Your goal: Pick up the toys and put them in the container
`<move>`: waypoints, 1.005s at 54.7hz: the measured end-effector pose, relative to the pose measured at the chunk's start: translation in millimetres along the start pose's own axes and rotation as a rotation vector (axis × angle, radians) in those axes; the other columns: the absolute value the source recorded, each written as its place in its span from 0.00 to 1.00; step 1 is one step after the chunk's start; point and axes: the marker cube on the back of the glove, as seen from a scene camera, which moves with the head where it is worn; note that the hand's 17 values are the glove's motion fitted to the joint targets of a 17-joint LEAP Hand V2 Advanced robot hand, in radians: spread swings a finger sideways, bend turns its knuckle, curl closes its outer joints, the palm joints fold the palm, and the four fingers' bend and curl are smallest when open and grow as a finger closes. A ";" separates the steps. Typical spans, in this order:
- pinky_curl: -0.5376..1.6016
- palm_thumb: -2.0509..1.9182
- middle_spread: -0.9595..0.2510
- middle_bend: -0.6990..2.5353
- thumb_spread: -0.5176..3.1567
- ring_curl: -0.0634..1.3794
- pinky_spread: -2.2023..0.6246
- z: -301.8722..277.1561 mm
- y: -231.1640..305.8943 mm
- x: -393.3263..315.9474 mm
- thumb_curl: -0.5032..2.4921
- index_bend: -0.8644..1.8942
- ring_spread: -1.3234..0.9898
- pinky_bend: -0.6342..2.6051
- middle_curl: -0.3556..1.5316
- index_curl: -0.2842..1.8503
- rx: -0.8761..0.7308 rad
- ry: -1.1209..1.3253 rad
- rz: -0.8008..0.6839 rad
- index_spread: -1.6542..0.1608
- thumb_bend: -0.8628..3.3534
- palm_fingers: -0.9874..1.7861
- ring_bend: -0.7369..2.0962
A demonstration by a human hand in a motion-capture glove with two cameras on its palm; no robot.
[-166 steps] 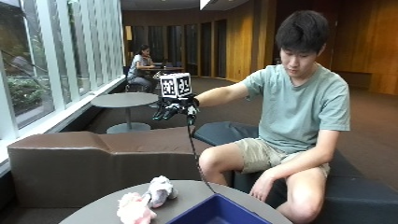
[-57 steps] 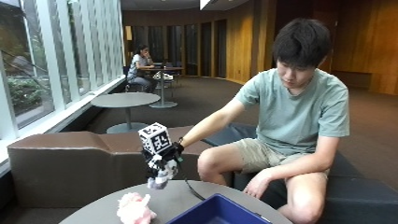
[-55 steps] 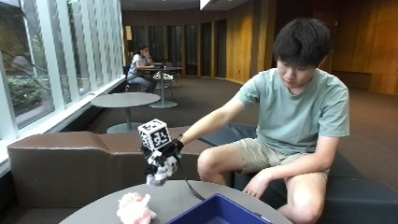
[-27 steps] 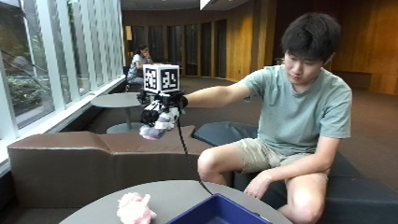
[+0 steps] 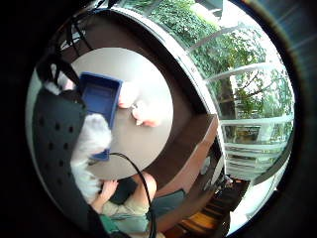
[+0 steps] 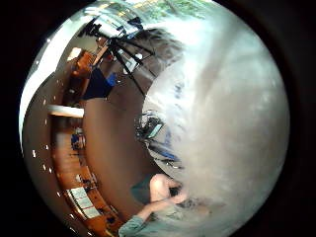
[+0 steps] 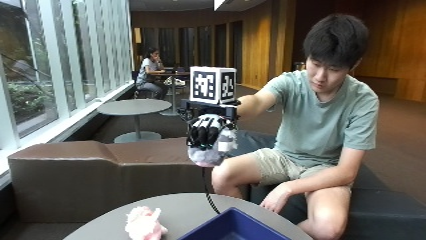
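My gloved right hand [image 7: 208, 131] is raised high above the round table [image 7: 180, 207], fingers curled down round a white and grey plush toy [image 7: 208, 155]. That toy's fur lies close against the palm [image 5: 91, 139] and fills much of the thumb side view [image 6: 222, 123]. A blue container [image 7: 229, 229] stands at the table's near edge, below and slightly right of the hand. A pink plush toy [image 7: 143, 225] lies on the table left of it. From the palm, the blue container [image 5: 101, 96] shows far below with the pink toy [image 5: 143, 113] beside it.
A brown bench backrest [image 7: 86, 170] runs behind the table. The person sits on a dark seat [image 7: 373, 210], bare left hand [image 7: 274, 200] resting by the knee. A cable [image 7: 208, 192] hangs from the glove down to the table.
The hand went down to the table, gripped the white toy and lifted it. Since half a second ago it has carried the toy right, toward the container.
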 end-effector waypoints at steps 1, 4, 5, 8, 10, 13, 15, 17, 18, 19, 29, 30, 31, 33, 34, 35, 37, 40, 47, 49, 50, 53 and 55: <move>0.47 0.71 0.53 0.49 0.18 0.54 0.63 1.3 -1.7 -4.7 0.54 0.54 0.36 0.49 0.68 0.67 0.000 0.000 -0.007 0.68 0.26 0.63 0.64; 0.47 0.71 0.53 0.49 0.18 0.55 0.63 5.8 -6.8 -18.2 0.54 0.54 0.36 0.50 0.69 0.68 0.005 -0.007 -0.020 0.68 0.26 0.62 0.64; 0.47 0.71 0.53 0.49 0.18 0.55 0.63 7.8 -8.5 -23.1 0.55 0.54 0.36 0.50 0.69 0.68 0.007 -0.010 -0.023 0.68 0.26 0.63 0.64; 0.48 0.72 0.50 0.43 0.19 0.57 0.63 14.4 -13.2 -34.9 0.55 0.54 0.36 0.51 0.67 0.69 0.002 -0.012 -0.025 0.68 0.26 0.55 0.65; 0.48 0.72 0.48 0.42 0.20 0.57 0.63 19.3 -15.2 -39.1 0.55 0.54 0.35 0.52 0.67 0.70 -0.011 -0.007 -0.025 0.68 0.26 0.54 0.65; 0.47 0.71 0.48 0.46 0.20 0.56 0.63 28.9 -17.6 -42.9 0.55 0.53 0.35 0.51 0.68 0.70 -0.040 0.008 -0.018 0.68 0.26 0.60 0.64; 0.47 0.71 0.47 0.39 0.21 0.55 0.63 34.9 -18.7 -44.0 0.55 0.51 0.35 0.53 0.65 0.69 -0.060 0.017 -0.011 0.68 0.26 0.52 0.63; 0.48 0.70 0.46 0.38 0.22 0.57 0.63 39.7 -19.2 -44.2 0.55 0.51 0.36 0.54 0.65 0.70 -0.084 0.024 -0.004 0.68 0.25 0.51 0.65; 0.48 0.70 0.46 0.37 0.23 0.57 0.63 42.2 -19.3 -43.9 0.55 0.50 0.36 0.55 0.65 0.70 -0.100 0.028 -0.002 0.68 0.25 0.51 0.65; 0.49 0.70 0.46 0.36 0.23 0.56 0.63 44.8 -19.4 -43.5 0.55 0.49 0.36 0.56 0.64 0.70 -0.119 0.031 -0.001 0.68 0.25 0.51 0.65; 0.49 0.60 0.59 0.31 0.37 0.48 0.73 66.3 -22.0 -31.6 0.47 0.33 0.46 0.60 0.59 0.56 -0.255 -0.014 -0.005 0.72 0.19 0.24 0.48; 0.49 0.60 0.60 0.30 0.38 0.46 0.73 67.2 -22.6 -30.0 0.46 0.33 0.47 0.60 0.58 0.55 -0.252 -0.019 -0.005 0.72 0.19 0.24 0.46; 0.48 0.59 0.62 0.30 0.38 0.45 0.74 68.0 -23.2 -28.5 0.45 0.32 0.48 0.60 0.57 0.53 -0.249 -0.023 -0.005 0.73 0.19 0.25 0.45; 0.48 0.59 0.65 0.29 0.40 0.43 0.75 69.4 -23.9 -25.7 0.44 0.32 0.50 0.59 0.56 0.51 -0.247 -0.028 -0.005 0.73 0.19 0.26 0.43; 0.48 0.58 0.66 0.28 0.40 0.42 0.76 69.9 -24.1 -24.5 0.43 0.32 0.50 0.59 0.55 0.50 -0.248 -0.030 -0.005 0.74 0.20 0.26 0.43; 0.47 0.58 0.67 0.28 0.41 0.41 0.76 70.3 -24.3 -23.3 0.43 0.33 0.51 0.59 0.55 0.49 -0.249 -0.032 -0.006 0.74 0.20 0.26 0.42; 0.47 0.58 0.68 0.27 0.42 0.40 0.77 70.5 -24.7 -21.0 0.42 0.33 0.52 0.59 0.54 0.47 -0.250 -0.035 -0.009 0.75 0.20 0.27 0.42; 0.46 0.57 0.71 0.27 0.43 0.39 0.78 69.4 -24.8 -17.1 0.40 0.33 0.53 0.58 0.52 0.44 -0.241 -0.038 -0.011 0.76 0.20 0.27 0.41; 0.45 0.55 0.74 0.26 0.44 0.37 0.79 53.7 -27.7 4.5 0.37 0.34 0.56 0.56 0.49 0.39 -0.218 -0.013 0.000 0.77 0.19 0.27 0.38; 0.44 0.55 0.75 0.26 0.45 0.37 0.79 48.2 -29.0 13.3 0.36 0.34 0.56 0.56 0.48 0.38 -0.207 -0.007 0.007 0.77 0.19 0.27 0.38; 0.44 0.55 0.75 0.26 0.45 0.36 0.80 45.6 -29.7 17.9 0.36 0.34 0.56 0.56 0.47 0.37 -0.203 -0.003 0.011 0.77 0.20 0.27 0.38; 0.44 0.54 0.76 0.26 0.45 0.36 0.80 37.6 -32.4 32.8 0.35 0.34 0.57 0.55 0.46 0.36 -0.196 0.009 0.023 0.77 0.20 0.27 0.37; 0.43 0.54 0.76 0.26 0.45 0.36 0.80 32.9 -34.2 43.6 0.34 0.34 0.57 0.55 0.45 0.35 -0.195 0.018 0.032 0.77 0.20 0.27 0.37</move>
